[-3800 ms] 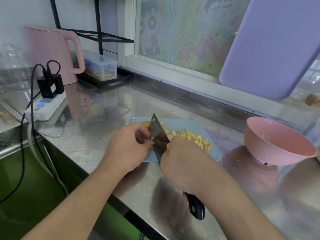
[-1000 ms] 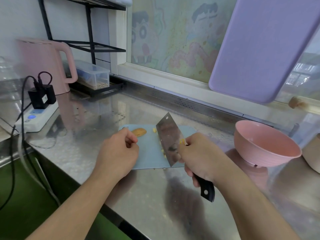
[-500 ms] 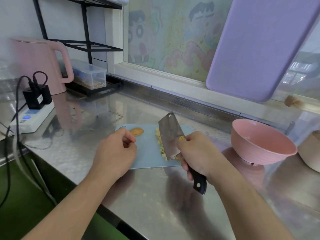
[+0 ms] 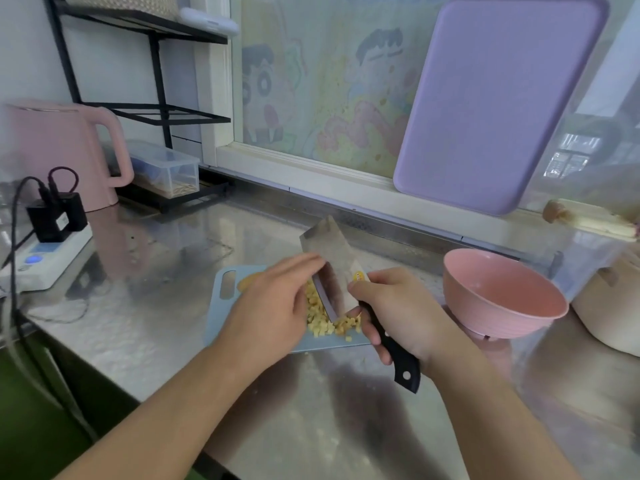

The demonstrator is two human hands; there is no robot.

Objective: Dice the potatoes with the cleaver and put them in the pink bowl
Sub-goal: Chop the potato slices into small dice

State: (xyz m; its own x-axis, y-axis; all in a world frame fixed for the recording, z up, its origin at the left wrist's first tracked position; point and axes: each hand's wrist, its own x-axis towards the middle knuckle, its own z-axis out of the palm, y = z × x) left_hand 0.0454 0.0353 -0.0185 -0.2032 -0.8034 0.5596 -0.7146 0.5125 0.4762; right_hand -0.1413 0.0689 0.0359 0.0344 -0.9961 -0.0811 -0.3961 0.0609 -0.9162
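Note:
On the small blue cutting board (image 4: pixel 221 306) lies a heap of yellow potato dice (image 4: pixel 322 320). My right hand (image 4: pixel 398 310) grips the black handle of the cleaver (image 4: pixel 332 258), whose blade leans tilted against the right side of the heap. My left hand (image 4: pixel 273 303) is at the left side of the dice with straight fingers, fingertips touching the blade's left face. A potato peel piece (image 4: pixel 247 278) peeks out behind my left hand. The pink bowl (image 4: pixel 502 296) stands to the right of the board and looks empty.
The steel counter (image 4: pixel 156 327) drops off at its front edge. A pink kettle (image 4: pixel 62 154), a power strip (image 4: pixel 48 258) with plugs and a clear box (image 4: pixel 166 171) stand at the left. A purple board (image 4: pixel 491 105) leans on the window. A beige pot (image 4: pixel 613 306) sits far right.
The cleaver has pushed the dice into a heap at the board's middle. My left hand moved right from the board's left part and now cups the heap against the blade.

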